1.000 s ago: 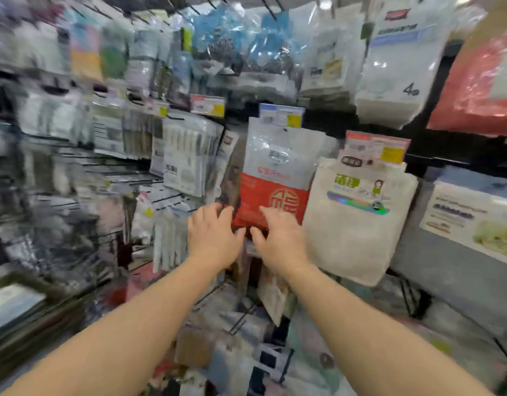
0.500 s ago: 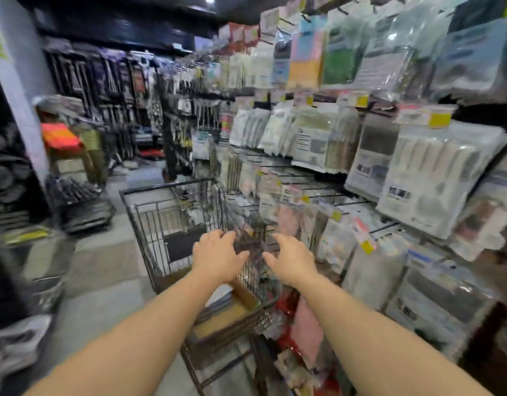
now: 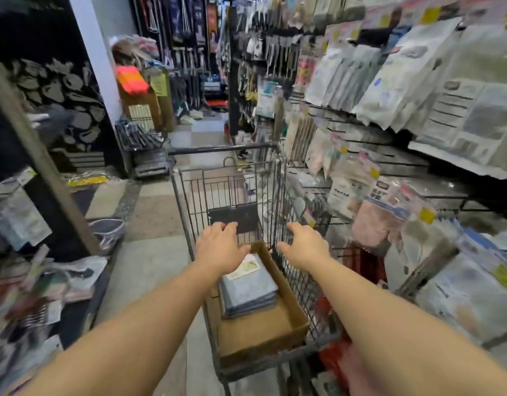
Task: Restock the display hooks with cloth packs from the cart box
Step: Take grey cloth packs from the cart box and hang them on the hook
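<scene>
Shelving (image 3: 418,90) hung with packaged goods fills the right side of the frame, and a tiled aisle floor (image 3: 158,252) runs up the centre. Centre frame stands a wire cart (image 3: 232,190). A cardboard box (image 3: 263,330) sits in its basket, and a stack of grey-blue cloth packs (image 3: 249,292) lies in the box's far half. Above the box, the left hand (image 3: 218,247) and right hand (image 3: 303,244) hover open and empty, fingers spread, the left just over the stack's far end.
</scene>
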Available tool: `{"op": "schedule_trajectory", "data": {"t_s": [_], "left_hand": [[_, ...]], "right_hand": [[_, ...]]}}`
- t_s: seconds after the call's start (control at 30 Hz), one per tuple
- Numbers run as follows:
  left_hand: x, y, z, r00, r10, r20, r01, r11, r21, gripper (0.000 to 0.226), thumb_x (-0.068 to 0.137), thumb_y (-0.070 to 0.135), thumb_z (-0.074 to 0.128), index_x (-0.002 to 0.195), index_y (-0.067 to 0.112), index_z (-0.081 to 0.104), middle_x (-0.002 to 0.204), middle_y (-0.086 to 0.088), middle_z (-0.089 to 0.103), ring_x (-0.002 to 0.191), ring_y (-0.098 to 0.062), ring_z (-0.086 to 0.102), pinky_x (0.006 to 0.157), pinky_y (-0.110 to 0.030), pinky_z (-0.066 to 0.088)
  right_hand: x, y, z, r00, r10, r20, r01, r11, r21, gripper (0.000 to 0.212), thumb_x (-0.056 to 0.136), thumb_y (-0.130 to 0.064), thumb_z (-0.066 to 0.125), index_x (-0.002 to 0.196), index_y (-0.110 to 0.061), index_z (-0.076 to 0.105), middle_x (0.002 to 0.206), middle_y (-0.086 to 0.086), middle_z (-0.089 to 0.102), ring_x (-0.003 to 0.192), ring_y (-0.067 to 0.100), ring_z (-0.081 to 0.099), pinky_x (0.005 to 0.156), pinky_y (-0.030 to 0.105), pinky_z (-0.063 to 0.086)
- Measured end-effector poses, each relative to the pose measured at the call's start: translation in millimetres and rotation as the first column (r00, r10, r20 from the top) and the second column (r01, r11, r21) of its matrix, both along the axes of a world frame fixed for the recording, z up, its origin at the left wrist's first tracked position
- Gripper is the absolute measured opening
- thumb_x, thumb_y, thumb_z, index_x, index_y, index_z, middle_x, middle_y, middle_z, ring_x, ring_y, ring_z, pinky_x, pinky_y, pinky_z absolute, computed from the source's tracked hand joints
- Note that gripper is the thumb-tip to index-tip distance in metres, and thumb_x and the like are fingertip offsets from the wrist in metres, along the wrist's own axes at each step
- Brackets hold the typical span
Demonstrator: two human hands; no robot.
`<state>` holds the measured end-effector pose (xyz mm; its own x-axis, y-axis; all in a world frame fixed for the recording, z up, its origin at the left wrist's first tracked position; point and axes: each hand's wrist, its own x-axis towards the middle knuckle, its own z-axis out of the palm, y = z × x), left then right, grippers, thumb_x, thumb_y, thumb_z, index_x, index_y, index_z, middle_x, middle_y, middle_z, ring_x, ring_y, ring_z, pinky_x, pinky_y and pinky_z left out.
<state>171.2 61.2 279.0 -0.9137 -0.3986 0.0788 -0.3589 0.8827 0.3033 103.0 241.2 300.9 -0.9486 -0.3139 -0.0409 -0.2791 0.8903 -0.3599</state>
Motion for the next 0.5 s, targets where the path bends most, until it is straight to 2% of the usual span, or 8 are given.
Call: {"op": "schedule_trajectory", "data": {"t_s": [0.23,0.5], "left_hand": [[-60.8,-56.0,-68.5,0.98,0.051,0.191,-0.076,0.989,0.126,0.071,0.08,0.062,0.054,0.139,0.026,0.038,0.134,-0.008,0.05,0.123,-0.03,0.044,0.098,-0.04,0.04],[-145.7,-116.8,-154.2,0.904,-0.024,0.426,-0.133,0.933,0.334,0.062,0.082,0.052,0.061,0.131,0.019,0.045,0.128,-0.011,0.051,0.117,-0.032,0.049,0.096,-0.039,0.044]], "right_hand": [[-86.2,-53.6,-59.5,0.984,0.012,0.178,-0.016,1.0,0.021,0.055,0.085,-0.052,0.056,0.131,-0.023,0.047,0.127,0.007,0.058,0.115,0.032,0.055,0.088,0.041,0.048],[-156.9,-108.9,-142.6,0.904,-0.12,0.41,0.089,0.992,0.093,0.058,0.088,-0.049,0.054,0.137,-0.02,0.044,0.134,0.009,0.055,0.121,0.032,0.052,0.098,0.043,0.046]]}}
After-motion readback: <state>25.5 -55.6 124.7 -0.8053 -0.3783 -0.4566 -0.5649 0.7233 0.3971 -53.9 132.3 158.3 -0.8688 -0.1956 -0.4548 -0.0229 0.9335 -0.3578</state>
